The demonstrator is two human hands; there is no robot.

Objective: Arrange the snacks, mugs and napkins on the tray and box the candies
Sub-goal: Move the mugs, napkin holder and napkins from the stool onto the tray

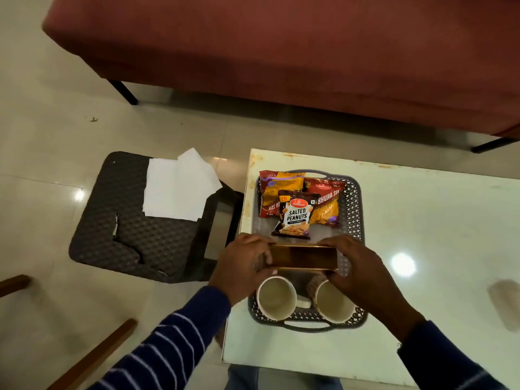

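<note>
A grey perforated tray (pixel 355 209) sits on a pale table. Its far end holds two red-and-yellow bhujia sev packets (pixel 326 204) with a salted peanuts packet (pixel 295 216) lying on top of them. Two white mugs stand at the near end, one at the left (pixel 276 298) and one at the right (pixel 333 304). Above the tray's middle, a golden-brown box (pixel 304 258) is held at both ends: my left hand (pixel 243 266) grips its left end and my right hand (pixel 360 267) grips its right end. The inside of the box is hidden.
White napkins (pixel 176 190) lie on a dark woven stool (pixel 132 220) left of the table (pixel 436 235). A maroon sofa (pixel 281 52) runs along the far side. Wooden chair parts (pixel 92 356) show at the lower left on the tiled floor.
</note>
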